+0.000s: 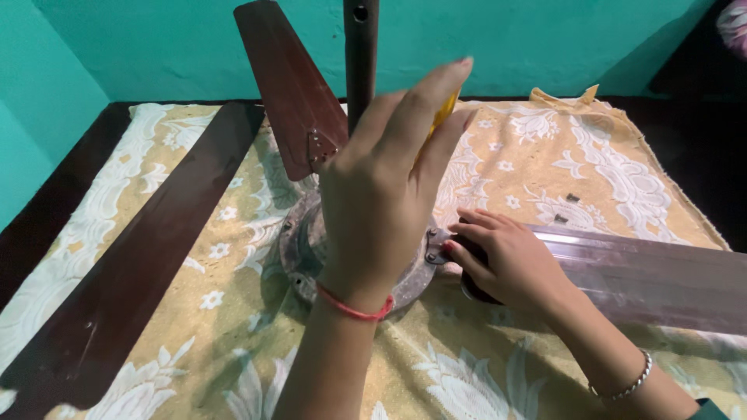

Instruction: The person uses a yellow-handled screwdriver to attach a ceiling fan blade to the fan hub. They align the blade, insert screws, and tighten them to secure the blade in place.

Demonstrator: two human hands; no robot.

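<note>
The ceiling fan motor (405, 284), a grey round housing, lies flat on a yellow flowered cloth (545, 155) that covers a dark counter (54, 210), with its downrod (361, 54) standing straight up and out of the top of the view. One dark brown blade (288, 85) looks already fastened at its bracket and slants up and away to the left of the rod. A second blade (646, 276) lies flat, its long axis running from the housing's rim out to the right edge of the view; its root sits at the bracket, where screw heads show, so this joint seems to be the one in hand. A third blade (132, 264) lies loose on the cloth, well apart, its length running from lower left toward the upper middle, judged still to be mounted. The right hand (510, 260) presses down on the root of the flat blade, fingers curled over it. The left hand (385, 202) hovers above the housing, fingers pinched narrow around a small yellow object (443, 113), mostly hidden. Two small dark bits (566, 208) rest on the cloth beyond.
</note>
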